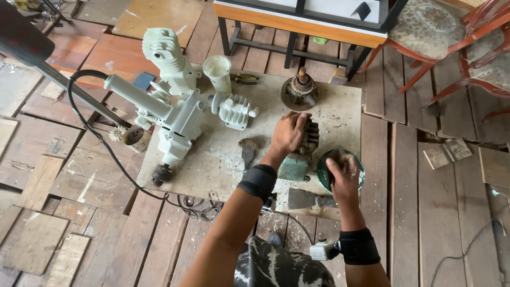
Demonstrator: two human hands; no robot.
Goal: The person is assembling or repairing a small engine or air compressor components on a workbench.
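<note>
I see a grimy finned engine block (300, 154) upright on the board, just beside a round green tin (325, 169).

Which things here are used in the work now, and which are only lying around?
In use:
left hand resting on the dark engine part
right hand in the green bowl

Lying about:
white machine parts
white cup
brush
scraper
pliers
rusty round part

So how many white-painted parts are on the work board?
4, though small ones may be hidden. A finned cylinder at the back left, a cup beside it, a finned head mid-board, and the long housing at the left edge.
</note>
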